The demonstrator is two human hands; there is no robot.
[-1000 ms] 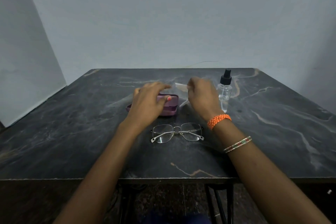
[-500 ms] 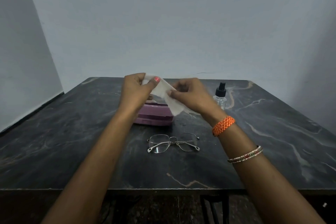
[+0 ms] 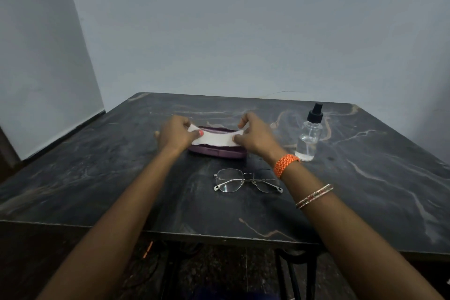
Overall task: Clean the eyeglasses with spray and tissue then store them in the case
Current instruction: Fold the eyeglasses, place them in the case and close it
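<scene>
Plain grey walls back a dark marble table (image 3: 97, 190); from the head view, the left hand (image 3: 174, 134) and right hand (image 3: 255, 137) each pinch an end of a white tissue (image 3: 215, 139), stretched over the purple glasses case (image 3: 219, 152); the wire-rimmed eyeglasses (image 3: 247, 181) lie folded just nearer; a clear spray bottle (image 3: 309, 135) stands upright at right.

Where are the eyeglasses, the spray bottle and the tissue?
eyeglasses (image 3: 248, 180): head view, on the bridge.
spray bottle (image 3: 308, 140): head view, on the clear body.
tissue (image 3: 215, 138): head view, on the stretched middle between both hands.
</scene>
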